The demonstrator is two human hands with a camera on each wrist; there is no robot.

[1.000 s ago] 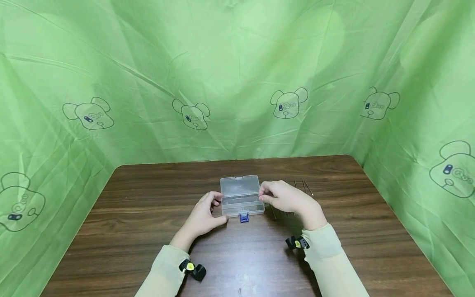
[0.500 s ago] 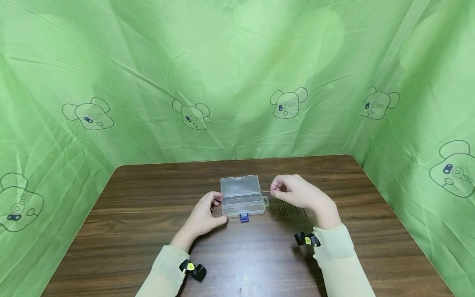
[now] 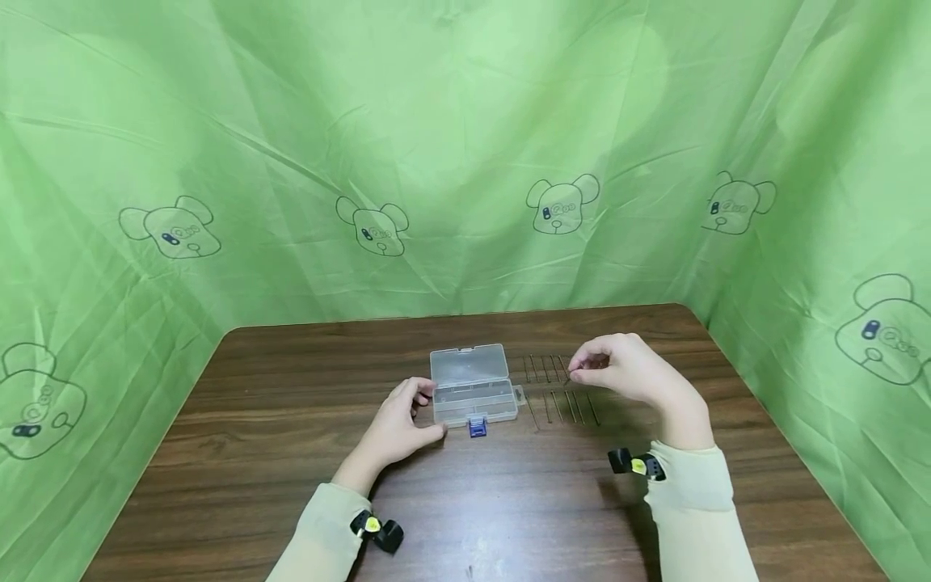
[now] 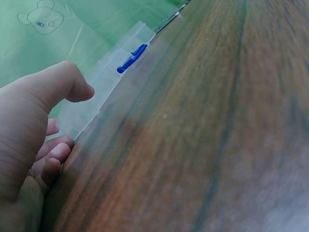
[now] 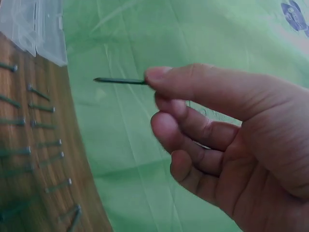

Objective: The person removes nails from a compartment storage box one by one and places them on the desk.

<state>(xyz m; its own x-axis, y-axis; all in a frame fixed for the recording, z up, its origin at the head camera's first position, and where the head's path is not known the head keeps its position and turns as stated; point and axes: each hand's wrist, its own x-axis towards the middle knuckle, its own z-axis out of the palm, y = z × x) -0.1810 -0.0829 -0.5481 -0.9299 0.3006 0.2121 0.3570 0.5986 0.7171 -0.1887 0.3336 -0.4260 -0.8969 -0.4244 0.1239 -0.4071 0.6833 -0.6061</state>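
Note:
A clear plastic box (image 3: 476, 402) with its lid (image 3: 469, 365) raised and a blue latch (image 3: 477, 427) lies on the table. My left hand (image 3: 396, 424) holds the box at its left end, thumb by the front corner and fingers along the side. In the right wrist view, my right hand (image 5: 203, 121) pinches a nail (image 5: 118, 80) between thumb and fingertip, its point to the left; its head is hidden. In the head view that hand is above the right end of the back row of nails (image 3: 545, 369).
A second, front row of nails (image 3: 575, 407) lies to the right of the box. A small hanging tab (image 3: 520, 395) sticks out from the box's right side. Green cloth (image 3: 465, 267) surrounds the back and sides of the brown wooden table (image 3: 305, 372).
My right hand has moved right, from the box's right edge to above the far end of the nails, with the nail between its fingers. My left hand has stayed at the box.

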